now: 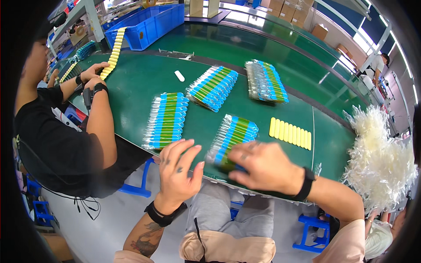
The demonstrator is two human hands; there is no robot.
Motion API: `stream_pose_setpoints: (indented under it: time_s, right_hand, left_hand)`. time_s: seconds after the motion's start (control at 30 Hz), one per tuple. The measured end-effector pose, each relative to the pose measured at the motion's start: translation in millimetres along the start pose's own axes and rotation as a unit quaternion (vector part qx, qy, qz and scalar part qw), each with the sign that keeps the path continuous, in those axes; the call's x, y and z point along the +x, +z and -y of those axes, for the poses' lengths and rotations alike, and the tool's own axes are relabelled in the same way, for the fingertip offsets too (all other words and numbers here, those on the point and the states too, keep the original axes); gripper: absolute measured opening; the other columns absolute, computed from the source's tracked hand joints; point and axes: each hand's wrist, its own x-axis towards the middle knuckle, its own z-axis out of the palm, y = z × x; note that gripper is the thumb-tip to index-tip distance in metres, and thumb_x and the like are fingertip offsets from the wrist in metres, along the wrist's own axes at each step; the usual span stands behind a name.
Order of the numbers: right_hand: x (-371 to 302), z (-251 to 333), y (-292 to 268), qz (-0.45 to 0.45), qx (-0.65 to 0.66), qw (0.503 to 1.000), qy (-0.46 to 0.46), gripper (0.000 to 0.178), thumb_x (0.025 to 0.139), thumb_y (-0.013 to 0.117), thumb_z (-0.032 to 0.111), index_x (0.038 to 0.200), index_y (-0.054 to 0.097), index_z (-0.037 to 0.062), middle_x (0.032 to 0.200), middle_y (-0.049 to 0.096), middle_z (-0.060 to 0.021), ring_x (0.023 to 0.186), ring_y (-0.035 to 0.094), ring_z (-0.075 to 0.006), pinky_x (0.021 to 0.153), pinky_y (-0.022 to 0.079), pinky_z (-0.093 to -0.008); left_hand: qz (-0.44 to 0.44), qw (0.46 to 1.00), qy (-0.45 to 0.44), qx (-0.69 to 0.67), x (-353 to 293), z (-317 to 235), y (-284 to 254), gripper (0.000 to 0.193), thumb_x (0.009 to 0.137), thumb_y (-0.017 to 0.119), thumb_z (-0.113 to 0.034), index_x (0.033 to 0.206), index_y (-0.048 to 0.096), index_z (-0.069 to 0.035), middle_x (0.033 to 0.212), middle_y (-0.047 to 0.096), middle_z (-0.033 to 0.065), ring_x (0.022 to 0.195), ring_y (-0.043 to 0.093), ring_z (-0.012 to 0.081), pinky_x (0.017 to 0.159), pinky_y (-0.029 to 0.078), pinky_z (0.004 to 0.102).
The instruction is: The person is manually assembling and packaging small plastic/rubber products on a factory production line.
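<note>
A row of slim blue-and-green packets with clear wrapper ends (pixel 239 129) lies at the table's near edge. My right hand (pixel 272 168), blurred by motion, is over its near end with fingers bent; whether they grip any packets is not clear. Just left of that row, my left hand (pixel 177 173) is raised at the table edge, fingers apart and holding nothing. A similar row (pixel 165 120) lies beyond its fingertips. Two more rows, one in the middle (pixel 213 87) and one farther right (pixel 269 81), lie behind. To the right, several yellow rounded strips (pixel 289 133) lie side by side.
A small white rounded piece (pixel 179 76) lies on the green table (pixel 136 94). At left, a co-worker's hands (pixel 94 72) hold a yellow strip chain (pixel 115 55) beside a blue bin (pixel 153 28). A heap of whitish clear wrappers (pixel 379 153) rises at right. Blue stools (pixel 313 232) stand below.
</note>
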Motion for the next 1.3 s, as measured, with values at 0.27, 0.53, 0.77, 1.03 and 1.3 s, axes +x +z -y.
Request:
stream_pose_setpoints:
  time_s: [0.27, 0.53, 0.77, 1.03, 1.3]
  right_hand:
    - [-14.8, 6.7, 24.5, 0.019, -0.031, 0.999, -0.028, 0.036, 0.076, 0.075, 0.028, 0.105, 0.065, 0.0090, 0.113, 0.065, -0.0118, 0.098, 0.066, -0.0287, 0.075, 0.058, -0.0412]
    - [-14.4, 1.2, 21.6, 0.037, -0.014, 0.999, -0.001, 0.039, 0.076, 0.075, 0.029, 0.108, 0.065, 0.0093, 0.116, 0.064, -0.0105, 0.100, 0.065, -0.0295, 0.077, 0.057, -0.0413]
    - [-6.7, -5.7, 11.4, 0.035, 0.026, 0.999, 0.019, 0.044, 0.070, 0.075, 0.024, 0.110, 0.066, 0.0057, 0.116, 0.064, -0.0127, 0.101, 0.064, -0.0326, 0.084, 0.054, -0.0426]
    - [2.6, -14.4, 12.1, 0.056, 0.013, 0.996, -0.072, 0.031, 0.066, 0.068, 0.012, 0.094, 0.067, -0.0014, 0.091, 0.068, -0.0131, 0.088, 0.067, -0.0315, 0.075, 0.055, -0.0406]
    - [12.1, 0.2, 22.7, 0.112, -0.096, 0.985, -0.091, 0.022, 0.069, 0.066, 0.015, 0.086, 0.064, 0.0005, 0.078, 0.061, -0.0090, 0.078, 0.067, -0.0255, 0.068, 0.053, -0.0377]
  left_hand:
    - [0.198, 0.956, -0.059, 0.207, 9.8, 27.6, -9.8, 0.036, 0.087, 0.065, -0.020, 0.121, 0.063, -0.009, 0.140, 0.048, 0.0169, 0.131, 0.043, 0.0348, 0.111, 0.027, 0.0515]
    - [0.181, 0.957, -0.071, 0.214, 5.5, 34.4, -13.3, 0.034, 0.085, 0.067, -0.025, 0.114, 0.066, -0.007, 0.138, 0.051, 0.0171, 0.129, 0.045, 0.0332, 0.110, 0.028, 0.0525]
    - [0.063, 0.992, -0.011, 0.112, 2.3, 13.6, -9.1, 0.034, 0.079, 0.066, -0.008, 0.113, 0.064, -0.006, 0.129, 0.055, 0.0158, 0.122, 0.049, 0.0379, 0.105, 0.034, 0.0510]
    - [0.065, 0.996, 0.038, -0.045, -18.5, -19.4, 21.2, 0.029, 0.065, 0.078, -0.009, 0.092, 0.068, -0.009, 0.106, 0.065, 0.0080, 0.102, 0.060, 0.0320, 0.087, 0.047, 0.0435]
    - [0.033, 0.998, 0.038, -0.039, -30.8, -25.5, 25.1, 0.024, 0.064, 0.078, -0.010, 0.086, 0.068, -0.011, 0.104, 0.064, 0.0058, 0.100, 0.058, 0.0281, 0.088, 0.045, 0.0426]
